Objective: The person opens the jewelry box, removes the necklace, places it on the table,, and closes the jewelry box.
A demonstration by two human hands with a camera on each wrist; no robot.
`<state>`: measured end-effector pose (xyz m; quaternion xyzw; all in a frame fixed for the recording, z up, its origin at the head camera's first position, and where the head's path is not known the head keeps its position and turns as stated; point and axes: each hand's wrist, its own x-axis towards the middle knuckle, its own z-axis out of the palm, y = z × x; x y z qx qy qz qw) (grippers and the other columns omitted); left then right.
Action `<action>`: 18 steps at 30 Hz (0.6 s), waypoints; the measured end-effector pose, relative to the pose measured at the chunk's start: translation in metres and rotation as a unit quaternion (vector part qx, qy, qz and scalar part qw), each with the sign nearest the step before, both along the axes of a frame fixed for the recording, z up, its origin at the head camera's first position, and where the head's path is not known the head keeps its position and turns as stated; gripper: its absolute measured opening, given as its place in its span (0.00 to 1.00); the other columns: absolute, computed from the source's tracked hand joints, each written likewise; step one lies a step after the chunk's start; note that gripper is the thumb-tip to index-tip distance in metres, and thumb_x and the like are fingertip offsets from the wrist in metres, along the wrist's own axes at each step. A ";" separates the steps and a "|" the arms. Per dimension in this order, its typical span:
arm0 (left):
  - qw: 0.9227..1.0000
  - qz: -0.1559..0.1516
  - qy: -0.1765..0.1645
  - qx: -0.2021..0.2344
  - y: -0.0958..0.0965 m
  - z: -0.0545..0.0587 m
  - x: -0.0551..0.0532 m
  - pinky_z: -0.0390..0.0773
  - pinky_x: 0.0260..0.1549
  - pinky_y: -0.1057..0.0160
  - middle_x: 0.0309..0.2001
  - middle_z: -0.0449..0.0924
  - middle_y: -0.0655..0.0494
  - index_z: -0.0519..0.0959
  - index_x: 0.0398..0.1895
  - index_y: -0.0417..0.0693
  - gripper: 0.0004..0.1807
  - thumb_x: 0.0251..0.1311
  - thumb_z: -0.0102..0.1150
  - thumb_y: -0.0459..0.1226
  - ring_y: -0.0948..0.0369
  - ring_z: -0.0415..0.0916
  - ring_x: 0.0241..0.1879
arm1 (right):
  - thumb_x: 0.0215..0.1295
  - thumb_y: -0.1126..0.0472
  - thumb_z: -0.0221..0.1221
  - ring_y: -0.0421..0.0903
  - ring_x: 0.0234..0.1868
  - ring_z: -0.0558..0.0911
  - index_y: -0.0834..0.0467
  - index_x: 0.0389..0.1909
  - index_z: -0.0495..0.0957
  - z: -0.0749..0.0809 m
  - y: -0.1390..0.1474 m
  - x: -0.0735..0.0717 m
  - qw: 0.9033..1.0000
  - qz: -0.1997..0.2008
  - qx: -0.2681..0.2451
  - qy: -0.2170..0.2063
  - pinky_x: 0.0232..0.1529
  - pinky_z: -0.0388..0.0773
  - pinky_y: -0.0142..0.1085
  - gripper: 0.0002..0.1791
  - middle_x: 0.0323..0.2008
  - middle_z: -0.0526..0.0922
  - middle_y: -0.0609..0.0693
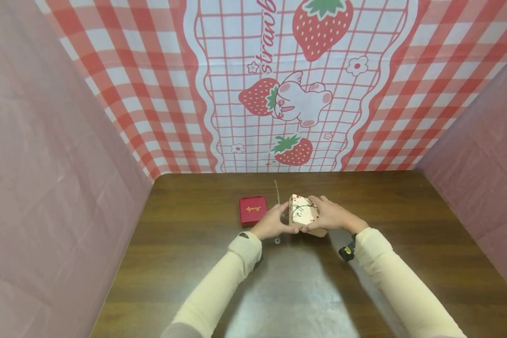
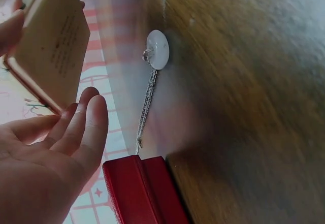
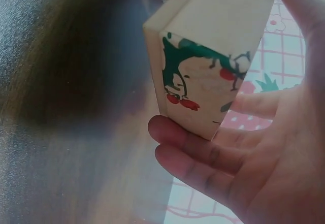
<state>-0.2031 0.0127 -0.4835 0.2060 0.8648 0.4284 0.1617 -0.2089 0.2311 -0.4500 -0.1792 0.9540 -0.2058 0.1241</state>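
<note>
Both left hand and right hand grip a cream printed box above the table, toward its far edge, lifted but not yet set down, near a pendant necklace.

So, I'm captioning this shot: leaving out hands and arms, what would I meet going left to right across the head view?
Left pink cloth → red box → necklace → patterned box → small black object → right pink cloth.
</note>
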 end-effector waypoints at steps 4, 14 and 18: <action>1.000 -0.003 0.017 -0.004 -0.003 0.001 0.002 0.70 0.65 0.54 0.66 0.66 0.43 0.55 0.76 0.47 0.52 0.50 0.73 0.48 0.53 0.69 0.64 | 0.37 0.33 0.72 0.53 0.45 0.78 0.63 0.70 0.60 0.004 -0.001 0.002 1.000 0.007 -0.008 0.002 0.44 0.80 0.51 0.62 0.53 0.73 0.65; 0.998 -0.005 0.019 0.051 -0.009 0.000 0.004 0.71 0.64 0.52 0.73 0.58 0.44 0.49 0.77 0.45 0.58 0.47 0.75 0.47 0.53 0.65 0.69 | 0.38 0.35 0.72 0.54 0.47 0.78 0.64 0.70 0.59 0.011 -0.001 0.006 0.999 0.024 -0.019 0.009 0.46 0.80 0.51 0.61 0.54 0.73 0.65; 0.998 -0.007 0.012 0.065 -0.011 0.001 0.005 0.70 0.64 0.51 0.75 0.54 0.45 0.46 0.78 0.44 0.60 0.46 0.75 0.46 0.52 0.63 0.70 | 0.38 0.36 0.72 0.55 0.48 0.78 0.65 0.70 0.59 0.016 -0.001 0.008 0.999 0.028 -0.027 0.007 0.48 0.79 0.52 0.61 0.55 0.73 0.66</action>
